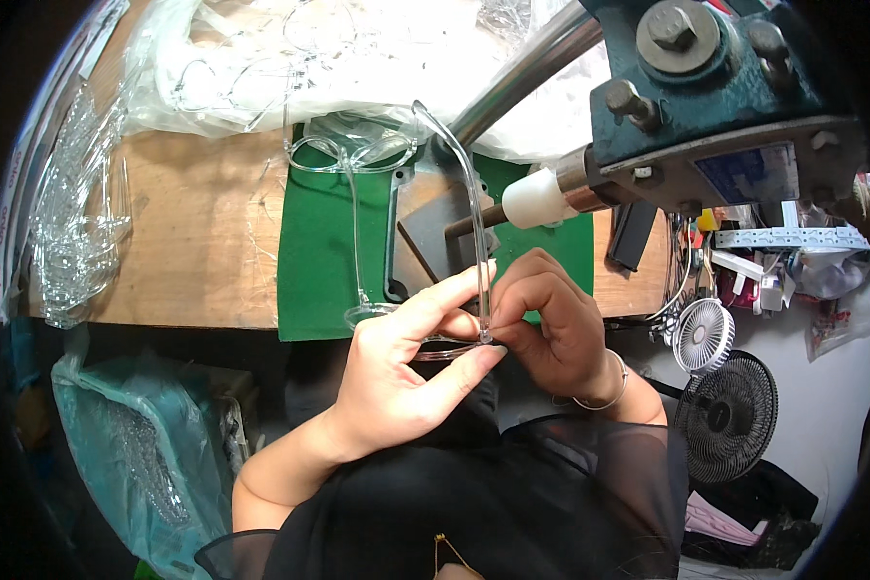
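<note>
Pinching a clear plastic eyeglass frame [411,145] at its temple end, frame centre — left hand [411,362] thumb and forefinger closing from below, right hand [551,324] fingertips pressing at the hinge. Lens front resting upper centre on green mat [319,261]; press machine [715,106] sitting upper right.

Wooden worktop [193,251] with green mat [319,261], teal machine [715,106] at right, two fans [720,387] on pale floor below.

Clear glossy plastic spectacle frame [396,242]; matt green felt mat [321,261] on the bare wooden surface [198,232]; painted cast-metal press [715,106], polished steel lever [522,72].
</note>
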`<state>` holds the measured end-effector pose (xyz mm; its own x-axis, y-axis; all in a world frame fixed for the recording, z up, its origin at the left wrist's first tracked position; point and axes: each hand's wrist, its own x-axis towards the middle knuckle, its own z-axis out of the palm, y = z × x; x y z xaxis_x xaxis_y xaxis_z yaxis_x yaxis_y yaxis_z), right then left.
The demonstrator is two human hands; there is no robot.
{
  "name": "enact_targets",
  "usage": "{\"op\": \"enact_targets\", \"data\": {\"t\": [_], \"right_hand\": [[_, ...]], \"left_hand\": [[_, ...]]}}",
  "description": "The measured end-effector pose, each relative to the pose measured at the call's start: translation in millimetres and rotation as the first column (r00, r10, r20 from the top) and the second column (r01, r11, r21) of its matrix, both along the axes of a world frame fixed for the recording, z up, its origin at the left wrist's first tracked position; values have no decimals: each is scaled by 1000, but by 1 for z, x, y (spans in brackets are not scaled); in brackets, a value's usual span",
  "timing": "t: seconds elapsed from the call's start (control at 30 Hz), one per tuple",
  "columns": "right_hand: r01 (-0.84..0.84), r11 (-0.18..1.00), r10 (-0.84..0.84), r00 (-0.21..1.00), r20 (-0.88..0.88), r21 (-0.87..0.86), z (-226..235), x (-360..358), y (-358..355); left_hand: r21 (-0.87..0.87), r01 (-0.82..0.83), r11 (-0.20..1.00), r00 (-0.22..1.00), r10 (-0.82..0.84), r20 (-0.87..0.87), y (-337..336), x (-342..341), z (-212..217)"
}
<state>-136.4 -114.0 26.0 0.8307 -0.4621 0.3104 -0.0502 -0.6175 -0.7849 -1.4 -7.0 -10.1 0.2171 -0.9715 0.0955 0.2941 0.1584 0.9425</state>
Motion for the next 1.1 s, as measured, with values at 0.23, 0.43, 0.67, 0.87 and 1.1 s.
{"op": "enact_targets", "data": {"t": [0.23,0.43,0.67,0.87,1.1], "right_hand": [[-58,988,63,998,31,-143,-1,1,-6],[-31,999,28,997,72,38,-10,-3,-7],[-77,976,67,996,59,203,-10,2,-10],[15,985,-35,993,112,173,-16,1,-2],[-10,997,-3,986,167,79,-16,2,-5]], "left_hand": [[51,68,996,998,-68,10,4,7,4],[60,73,996,997,-75,31,1,7,4],[82,114,990,991,-108,-72,2,9,3],[106,175,979,980,-164,-109,0,10,4],[65,96,993,992,-90,-84,1,7,3]]}}
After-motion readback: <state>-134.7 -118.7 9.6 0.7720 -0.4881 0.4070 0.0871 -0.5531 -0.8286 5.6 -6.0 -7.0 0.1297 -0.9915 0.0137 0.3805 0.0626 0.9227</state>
